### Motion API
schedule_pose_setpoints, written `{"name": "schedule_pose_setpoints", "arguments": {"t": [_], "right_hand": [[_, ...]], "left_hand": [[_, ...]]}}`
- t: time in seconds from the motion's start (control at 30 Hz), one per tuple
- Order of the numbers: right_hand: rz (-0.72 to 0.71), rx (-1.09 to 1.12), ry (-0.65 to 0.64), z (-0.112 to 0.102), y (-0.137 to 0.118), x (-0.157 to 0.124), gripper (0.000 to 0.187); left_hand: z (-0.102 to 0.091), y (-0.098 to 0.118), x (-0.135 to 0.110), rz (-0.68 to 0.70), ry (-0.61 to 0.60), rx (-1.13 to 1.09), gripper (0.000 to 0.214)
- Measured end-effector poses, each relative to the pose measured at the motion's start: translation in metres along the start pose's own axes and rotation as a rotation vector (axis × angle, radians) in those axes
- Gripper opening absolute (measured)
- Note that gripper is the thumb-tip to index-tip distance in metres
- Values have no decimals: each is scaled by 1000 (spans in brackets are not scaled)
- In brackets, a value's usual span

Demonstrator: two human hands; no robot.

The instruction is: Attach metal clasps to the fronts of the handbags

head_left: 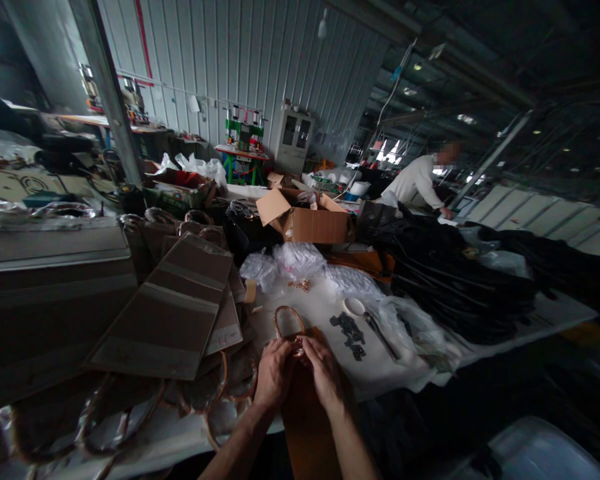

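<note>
A tan-brown bag (307,433) lies over the table's front edge, its looped handle (289,309) pointing away from me. At the handle's base sits a small shiny copper-coloured metal fitting (298,346). My left hand (274,375) pinches this fitting from the left, fingers bent. From the other side my right hand (324,373) closes its thumb and fingers on the same piece. The fingertips partly hide the fitting. Several small dark pieces (349,333) lie right of the hands, beside a dark-handled tool (381,337) and a white tape roll (354,307). Beyond the handle are more copper-coloured fittings (300,285).
Stacked bags (165,307) with wrapped handles crowd the left. An open cardboard box (317,223) stands behind plastic-wrapped white bundles (300,260). Black material (445,280) is heaped at right, near a clear plastic bag (415,327). A person in white (415,180) leans over farther back.
</note>
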State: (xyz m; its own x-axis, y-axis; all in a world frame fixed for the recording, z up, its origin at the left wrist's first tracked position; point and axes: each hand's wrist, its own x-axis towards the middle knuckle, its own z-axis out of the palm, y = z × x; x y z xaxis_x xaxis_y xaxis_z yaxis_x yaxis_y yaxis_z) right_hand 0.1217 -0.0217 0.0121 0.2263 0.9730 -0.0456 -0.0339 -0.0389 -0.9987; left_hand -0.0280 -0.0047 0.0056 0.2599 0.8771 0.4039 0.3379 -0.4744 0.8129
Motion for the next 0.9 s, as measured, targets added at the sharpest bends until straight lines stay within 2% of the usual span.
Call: {"name": "schedule_pose_setpoints", "arguments": {"t": [0.33,0.5,0.73,0.9], "right_hand": [[71,358,110,-7,16,0,44],[63,335,55,-7,15,0,40],[76,344,-7,-11,20,2,36],[126,443,55,-2,13,-4,36]], "left_hand": [[2,-1,3,-27,62,-68,19],[0,0,4,-26,10,-82,20],[4,-5,1,-39,31,-48,19],[2,0,-1,-18,12,-93,23]]}}
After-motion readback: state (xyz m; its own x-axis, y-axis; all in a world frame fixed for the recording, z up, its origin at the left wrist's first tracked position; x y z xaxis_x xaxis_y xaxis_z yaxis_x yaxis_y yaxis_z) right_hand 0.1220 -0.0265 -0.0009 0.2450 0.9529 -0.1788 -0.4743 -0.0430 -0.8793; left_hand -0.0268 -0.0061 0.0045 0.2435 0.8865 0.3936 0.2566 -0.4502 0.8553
